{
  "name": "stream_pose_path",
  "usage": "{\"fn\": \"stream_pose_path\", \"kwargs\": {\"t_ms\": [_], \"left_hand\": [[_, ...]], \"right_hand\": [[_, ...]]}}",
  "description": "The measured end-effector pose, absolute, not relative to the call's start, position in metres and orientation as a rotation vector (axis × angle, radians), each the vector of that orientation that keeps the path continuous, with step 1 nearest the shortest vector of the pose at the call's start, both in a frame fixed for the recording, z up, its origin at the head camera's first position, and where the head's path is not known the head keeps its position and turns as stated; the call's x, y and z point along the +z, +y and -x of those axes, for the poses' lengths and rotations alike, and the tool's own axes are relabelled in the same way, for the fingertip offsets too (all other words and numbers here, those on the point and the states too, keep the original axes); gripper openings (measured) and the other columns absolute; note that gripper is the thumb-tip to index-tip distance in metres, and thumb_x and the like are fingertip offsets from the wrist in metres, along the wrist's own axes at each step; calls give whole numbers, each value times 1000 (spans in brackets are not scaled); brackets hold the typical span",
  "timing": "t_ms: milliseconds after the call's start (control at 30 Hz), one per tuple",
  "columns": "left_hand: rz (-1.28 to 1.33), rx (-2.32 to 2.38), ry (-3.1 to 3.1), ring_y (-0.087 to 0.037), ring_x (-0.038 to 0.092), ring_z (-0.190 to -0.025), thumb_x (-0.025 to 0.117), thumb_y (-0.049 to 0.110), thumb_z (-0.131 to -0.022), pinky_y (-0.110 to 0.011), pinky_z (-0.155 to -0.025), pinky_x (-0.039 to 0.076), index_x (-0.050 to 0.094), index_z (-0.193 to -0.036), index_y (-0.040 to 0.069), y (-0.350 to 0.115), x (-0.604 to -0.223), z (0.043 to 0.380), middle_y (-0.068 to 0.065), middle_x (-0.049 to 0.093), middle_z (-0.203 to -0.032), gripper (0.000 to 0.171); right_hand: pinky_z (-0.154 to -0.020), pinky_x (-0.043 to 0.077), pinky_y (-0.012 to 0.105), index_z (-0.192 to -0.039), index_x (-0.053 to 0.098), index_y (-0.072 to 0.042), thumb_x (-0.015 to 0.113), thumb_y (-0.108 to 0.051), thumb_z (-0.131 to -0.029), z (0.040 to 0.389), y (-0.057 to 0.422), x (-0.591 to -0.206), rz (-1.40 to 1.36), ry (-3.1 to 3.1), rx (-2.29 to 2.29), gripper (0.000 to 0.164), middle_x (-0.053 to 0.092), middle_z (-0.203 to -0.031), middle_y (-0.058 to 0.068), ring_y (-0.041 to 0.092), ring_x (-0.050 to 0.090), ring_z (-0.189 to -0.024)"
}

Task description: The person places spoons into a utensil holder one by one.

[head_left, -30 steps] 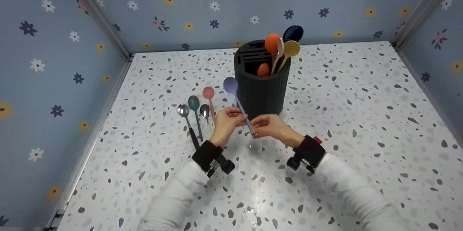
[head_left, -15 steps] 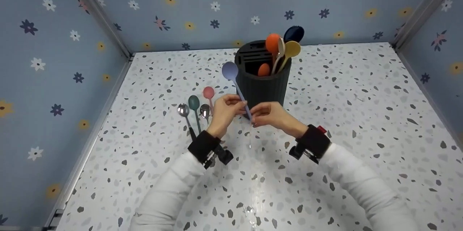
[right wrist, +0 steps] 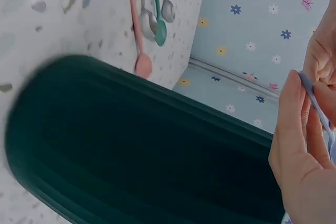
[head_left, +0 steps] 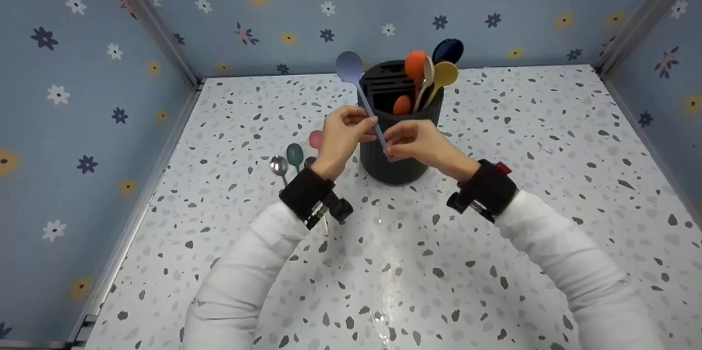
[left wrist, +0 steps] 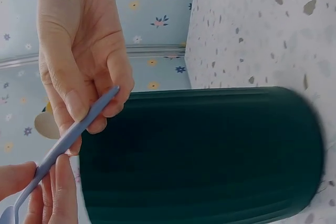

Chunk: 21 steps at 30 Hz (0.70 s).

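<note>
A lavender spoon [head_left: 362, 95] is held up slanting in front of the dark green utensil holder [head_left: 396, 166], bowl toward the upper left. My left hand [head_left: 343, 139] pinches its handle around the middle, between thumb and fingers. Lower down, my right hand [head_left: 425, 144] grips the handle's end, as the right wrist view also shows at the fingers [right wrist: 291, 114]. The spoon's bowl stands beside the holder's upper left rim. Inside the holder's open front part are a large orange spoon [head_left: 417, 66], a yellow spoon [head_left: 445, 73], a small orange spoon [head_left: 402, 105] and others.
Left of the holder lie a green spoon [head_left: 295, 153], a metal spoon [head_left: 278, 164] and a pink spoon [head_left: 316, 139], partly covered by my left hand and wrist. A small metal spoon [right wrist: 147, 23] lies among them. Flowered walls [head_left: 263, 15] border the speckled table.
Both hands have raised the lavender spoon, moving away from me up the holder's front. Its bowl has gone from beside the holder's side to above the rim's level in the head view.
</note>
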<state>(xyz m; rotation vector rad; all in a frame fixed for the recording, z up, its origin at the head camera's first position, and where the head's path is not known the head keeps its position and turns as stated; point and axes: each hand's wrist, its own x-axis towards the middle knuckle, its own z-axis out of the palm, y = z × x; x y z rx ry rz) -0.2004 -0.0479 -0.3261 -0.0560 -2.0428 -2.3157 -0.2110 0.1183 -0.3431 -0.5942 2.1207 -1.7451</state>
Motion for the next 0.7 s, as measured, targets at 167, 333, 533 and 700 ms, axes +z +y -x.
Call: {"fn": "stream_pose_path", "kwargs": {"t_ms": [167,333,533,700], "left_hand": [[98,-2287,-1995,-17,61,-63,59,-6,-79,-31,-65,55,54,-92,-8,-47,-303,210,-12,57,-78,13],[140,-2224,-1975,-17,59,-66,58,-5,-81,-29,-67,55,53,-94,-7,-47,-282,219,-12,56,-82,14],[86,-2238,-1962,-19,58,-73,58,-4,-82,-30,-71,54,50,-102,-9,-45,-263,232,-11,54,-86,23],[45,-2217,-1967,-20,57,-76,59,-4,-81,-28,-71,54,51,-104,-8,-44,-258,241,-13,54,-89,25]], "right_hand": [[-73,53,29,-104,56,10,57,6,-79,220,117,-319,638,2211,-1755,25,60,-82,6,12,61,-73],[-71,53,25,-101,58,10,59,6,-78,231,113,-297,684,2341,-1745,24,61,-80,7,10,61,-71],[-68,52,23,-100,60,5,61,3,-79,243,108,-280,600,2424,-1733,22,62,-84,8,10,59,-71],[-67,52,22,-99,61,4,60,3,-78,253,103,-277,599,2532,-1684,21,63,-89,12,11,59,-73]]}}
